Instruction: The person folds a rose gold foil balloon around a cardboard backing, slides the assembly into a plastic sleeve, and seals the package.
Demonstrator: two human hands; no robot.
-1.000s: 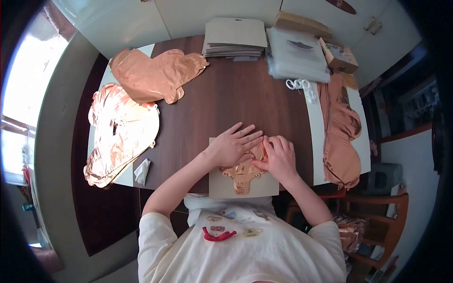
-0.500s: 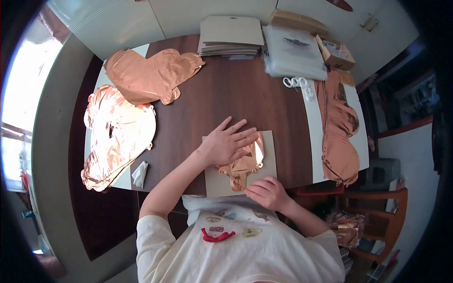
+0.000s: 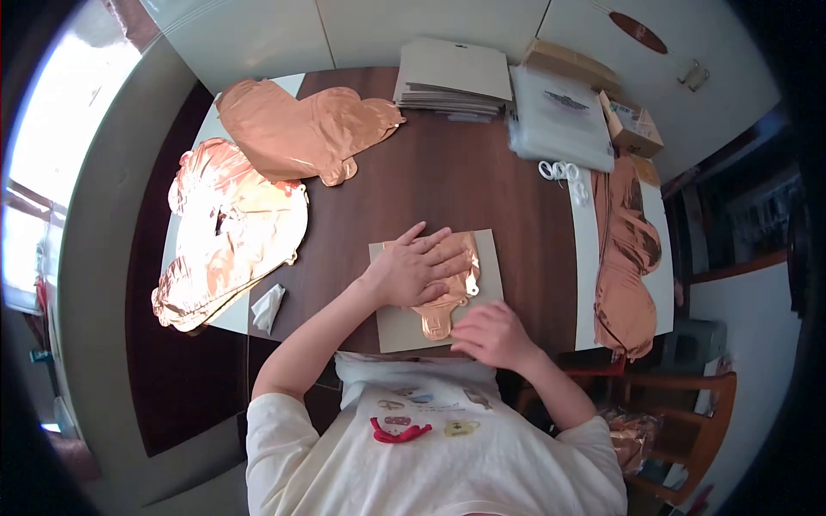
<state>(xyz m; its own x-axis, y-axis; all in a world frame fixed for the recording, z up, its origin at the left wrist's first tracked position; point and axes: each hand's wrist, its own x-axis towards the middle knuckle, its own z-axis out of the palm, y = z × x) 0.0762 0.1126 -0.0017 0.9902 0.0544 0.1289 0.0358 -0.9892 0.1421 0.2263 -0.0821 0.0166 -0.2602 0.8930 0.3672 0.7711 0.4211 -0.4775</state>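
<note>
Copper foil (image 3: pixel 436 320) lies on a card (image 3: pixel 487 271) at the table's (image 3: pixel 482 185) near edge, beneath a flat, spread left hand (image 3: pixel 409 272). The right hand (image 3: pixel 494 335) curls just right; its grip cannot be told. More foil pieces (image 3: pixel 292 138) lie far left.

Home room by its look, with packing stock. White cabinets (image 3: pixel 430 26) behind the table's (image 3: pixel 516 211) far edge; window (image 3: pixel 64 116) beyond left edge; wooden chair (image 3: pixel 721 413) off near right corner. Along far edge: card stack (image 3: pixel 456 73), bags (image 3: pixel 564 133); far right corner: box (image 3: pixel 635 129).
</note>
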